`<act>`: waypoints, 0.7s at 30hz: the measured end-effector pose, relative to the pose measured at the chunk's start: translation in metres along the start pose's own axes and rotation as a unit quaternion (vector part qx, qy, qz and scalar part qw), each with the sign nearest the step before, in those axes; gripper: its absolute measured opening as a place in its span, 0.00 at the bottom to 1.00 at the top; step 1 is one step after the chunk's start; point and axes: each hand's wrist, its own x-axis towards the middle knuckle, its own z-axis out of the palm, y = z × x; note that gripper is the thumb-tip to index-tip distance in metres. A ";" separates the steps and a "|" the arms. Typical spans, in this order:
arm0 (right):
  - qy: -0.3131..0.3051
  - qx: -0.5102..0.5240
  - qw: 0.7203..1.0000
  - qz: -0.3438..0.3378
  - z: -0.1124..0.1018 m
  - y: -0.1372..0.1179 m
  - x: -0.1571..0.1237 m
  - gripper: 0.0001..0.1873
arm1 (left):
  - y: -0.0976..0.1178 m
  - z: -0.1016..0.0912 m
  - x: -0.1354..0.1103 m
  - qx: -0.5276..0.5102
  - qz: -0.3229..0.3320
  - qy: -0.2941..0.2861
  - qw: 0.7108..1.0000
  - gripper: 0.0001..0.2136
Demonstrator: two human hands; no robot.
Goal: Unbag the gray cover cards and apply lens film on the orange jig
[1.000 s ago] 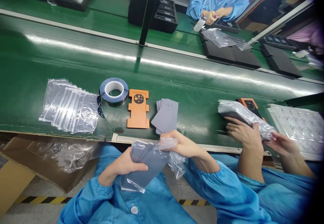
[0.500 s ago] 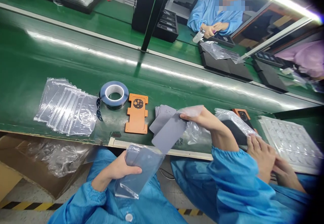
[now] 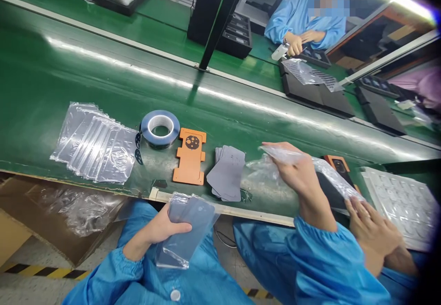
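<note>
My left hand (image 3: 160, 227) grips a stack of blue-grey phone-shaped sheets in clear plastic sleeves (image 3: 184, 243), thumb across the top, below the table edge. Above the table, my right hand (image 3: 298, 174) is closed on a thin clear plastic sleeve (image 3: 284, 153); its fingertips are partly hidden. To that hand's left lies a fanned pile of grey phone-shaped sheets (image 3: 227, 172). An orange phone-shaped jig (image 3: 189, 162) with a dark camera cutout lies beside the pile. Left of the jig is a roll of blue tape (image 3: 160, 142).
Several clear sleeves (image 3: 99, 146) are spread at the left. A cardboard box (image 3: 65, 245) with crumpled plastic stands below. At right, a co-worker's hands (image 3: 374, 229) are near a dark wrapped item (image 3: 332, 185) and a white tray (image 3: 401, 199). Another person (image 3: 306, 20) works opposite.
My right hand has moved right, away from the stack. The grey sheet that hung from it is out of its grip, and the grey pile is fully exposed. My left hand keeps its hold.
</note>
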 end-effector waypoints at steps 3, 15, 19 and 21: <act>-0.082 0.112 0.990 -0.008 0.009 -0.037 -0.046 0.15 | 0.004 0.004 0.003 0.001 0.010 -0.014 1.000 0.27; -0.237 0.227 0.941 0.083 0.059 -0.060 -0.107 0.18 | 0.005 0.006 -0.006 -0.034 -0.002 -0.012 0.999 0.28; -0.171 0.234 0.952 0.094 0.030 -0.043 -0.092 0.17 | 0.007 0.003 -0.013 -0.052 -0.022 -0.022 0.998 0.27; -0.162 0.202 0.961 0.094 0.025 -0.044 -0.085 0.14 | 0.008 0.003 -0.015 -0.047 -0.014 -0.032 0.998 0.26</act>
